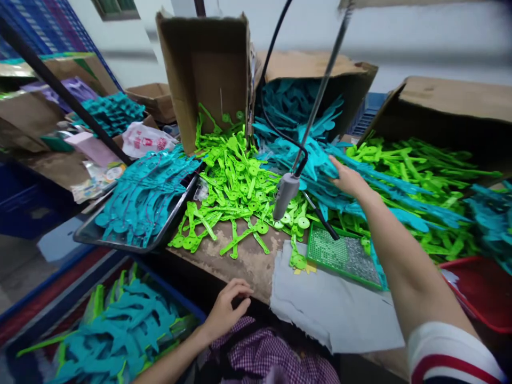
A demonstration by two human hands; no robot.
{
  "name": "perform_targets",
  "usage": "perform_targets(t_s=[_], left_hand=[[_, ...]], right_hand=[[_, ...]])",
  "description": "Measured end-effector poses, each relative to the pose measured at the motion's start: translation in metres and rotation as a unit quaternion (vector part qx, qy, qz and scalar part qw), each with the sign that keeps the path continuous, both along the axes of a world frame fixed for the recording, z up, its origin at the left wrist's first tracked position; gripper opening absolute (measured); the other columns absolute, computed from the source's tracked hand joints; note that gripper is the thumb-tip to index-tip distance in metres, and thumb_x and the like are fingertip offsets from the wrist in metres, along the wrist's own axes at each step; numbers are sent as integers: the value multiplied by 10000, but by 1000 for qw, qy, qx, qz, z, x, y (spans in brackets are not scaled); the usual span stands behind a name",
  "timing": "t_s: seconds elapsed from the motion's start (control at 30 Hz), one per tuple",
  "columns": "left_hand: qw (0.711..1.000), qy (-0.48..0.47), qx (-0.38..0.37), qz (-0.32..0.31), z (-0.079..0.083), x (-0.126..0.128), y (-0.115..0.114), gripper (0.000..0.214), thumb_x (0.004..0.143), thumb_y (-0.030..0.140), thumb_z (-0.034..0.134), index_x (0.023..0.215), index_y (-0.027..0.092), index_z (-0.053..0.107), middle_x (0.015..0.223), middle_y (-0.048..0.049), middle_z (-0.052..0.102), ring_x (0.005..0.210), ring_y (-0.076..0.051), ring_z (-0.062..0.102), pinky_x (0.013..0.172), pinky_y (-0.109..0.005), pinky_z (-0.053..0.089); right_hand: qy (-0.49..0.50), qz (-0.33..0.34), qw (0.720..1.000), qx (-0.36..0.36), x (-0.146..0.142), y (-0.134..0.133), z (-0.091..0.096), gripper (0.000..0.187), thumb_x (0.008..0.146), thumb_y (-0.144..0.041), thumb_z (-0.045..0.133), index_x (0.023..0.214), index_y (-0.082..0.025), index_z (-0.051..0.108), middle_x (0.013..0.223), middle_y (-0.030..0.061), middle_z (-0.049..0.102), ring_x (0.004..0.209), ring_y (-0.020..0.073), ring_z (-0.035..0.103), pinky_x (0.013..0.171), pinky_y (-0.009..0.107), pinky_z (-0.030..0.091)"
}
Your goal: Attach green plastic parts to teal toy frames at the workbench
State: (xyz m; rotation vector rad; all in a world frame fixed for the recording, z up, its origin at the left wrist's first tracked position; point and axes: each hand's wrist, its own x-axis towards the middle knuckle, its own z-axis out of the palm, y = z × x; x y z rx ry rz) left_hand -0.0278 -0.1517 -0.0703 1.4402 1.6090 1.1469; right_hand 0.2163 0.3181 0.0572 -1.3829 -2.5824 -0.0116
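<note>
**Writing.** The only print in view is red lettering on a white plastic bag (146, 140) at the left, too blurred to read.

**Containers, left to right.**
- A blue bin (182, 305) below the worktop edge holds teal flat plastic pieces with a few bright green ones among them.
- A black shallow tray (90, 234) overhangs the brown worktop (248, 261) and is heaped with more teal pieces.
- A tall cardboard box (208, 69) lies tipped towards the camera. A spill of bright green plastic pieces (236, 186) runs from it onto the worktop.
- A grey cylindrical tool (285, 194) hangs on a black cable over the edge of that spill.
- A second cardboard box (320, 66) is also tipped, and a pile of teal plastic pieces (304, 154) spreads out of it.
- A green perforated tray (340, 253) with small metal parts in it lies partly on a grey cloth (332, 314).
- A third cardboard box (452, 104) at the right has long green pieces in front of it, crossed by teal ones.
- A red tub (480, 298) sits at the lower right; its contents are out of sight.

**Hands.**
- The left hand (228, 309) is half-curled and holds nothing, with its fingertips on the near edge of the worktop.
- The right hand (350, 178) reaches forward onto the pile of teal plastic pieces, in the middle of the worktop between the two green heaps. Its fingers lie among the pieces, and it cannot be told whether they grip one.
</note>
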Motion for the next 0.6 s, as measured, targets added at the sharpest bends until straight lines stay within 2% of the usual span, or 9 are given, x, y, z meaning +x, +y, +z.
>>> perform_targets(t_s=[0.07, 0.13, 0.2, 0.3, 0.4, 0.43, 0.5, 0.57, 0.6], left_hand=[[1000, -15, 5, 3, 0, 2, 3, 144, 915, 233, 608, 994, 208, 726, 1059, -78, 667, 915, -166, 674, 832, -285, 560], [999, -28, 16, 9, 2, 6, 7, 141, 919, 242, 606, 982, 205, 726, 1035, -75, 674, 926, -171, 671, 841, -288, 554], [999, -44, 21, 18, 4, 11, 9, 137, 917, 248, 609, 971, 204, 727, 1014, -71, 681, 922, -174, 669, 844, -293, 549], [997, -72, 17, 25, 6, 19, 12, 139, 913, 260, 610, 949, 201, 730, 990, -70, 692, 947, -190, 667, 861, -308, 540], [995, -103, -9, -9, 10, 29, 19, 157, 905, 287, 615, 952, 198, 735, 978, -66, 688, 921, -188, 657, 837, -307, 532], [993, -115, -23, -26, 13, 33, 25, 164, 895, 303, 630, 964, 198, 735, 977, -64, 684, 904, -183, 651, 831, -308, 529], [985, -156, -49, -55, 20, 42, 44, 221, 852, 349, 692, 1007, 194, 719, 1001, -64, 676, 896, -182, 642, 844, -320, 523], [967, -237, -67, -66, 30, 52, 72, 375, 784, 409, 767, 1078, 194, 677, 1094, -80, 663, 934, -194, 643, 874, -343, 521], [950, -295, -75, -62, 36, 56, 90, 469, 752, 437, 794, 1128, 201, 643, 1179, -96, 640, 962, -202, 648, 872, -351, 527]], right_hand=[[27, -34, 999, 4, 7, -2, 11, 511, 945, -395, 492, 1386, -151, 576, 1278, 193, 653, 1116, 356, 612, 904, 451, 480], [61, -64, 996, -2, 18, -6, 25, 374, 963, -413, 473, 1108, -145, 690, 1067, 194, 701, 1005, 332, 623, 858, 436, 456], [103, -99, 990, -10, 34, -12, 39, 359, 955, -465, 492, 900, -161, 674, 889, 165, 683, 878, 291, 613, 798, 416, 435], [152, -144, 977, -23, 66, -35, 53, 409, 923, -555, 506, 763, -194, 612, 728, 103, 614, 725, 241, 568, 699, 389, 419], [150, -165, 975, -9, 90, -78, 55, 432, 929, -581, 464, 796, -210, 642, 730, 108, 626, 721, 269, 585, 676, 408, 435], [126, -158, 979, 13, 94, -96, 52, 426, 945, -556, 443, 865, -208, 675, 812, 132, 667, 767, 295, 611, 688, 423, 449], [45, -127, 988, 79, 97, -138, 42, 412, 977, -468, 405, 1086, -203, 701, 1117, 174, 699, 915, 342, 651, 712, 439, 482], [-39, -89, 984, 147, 98, -180, 26, 400, 971, -358, 429, 1260, -198, 653, 1377, 179, 605, 1049, 359, 652, 703, 417, 515], [-72, -73, 980, 174, 100, -200, 18, 402, 954, -304, 455, 1295, -188, 635, 1432, 182, 566, 1091, 358, 647, 700, 400, 529]])
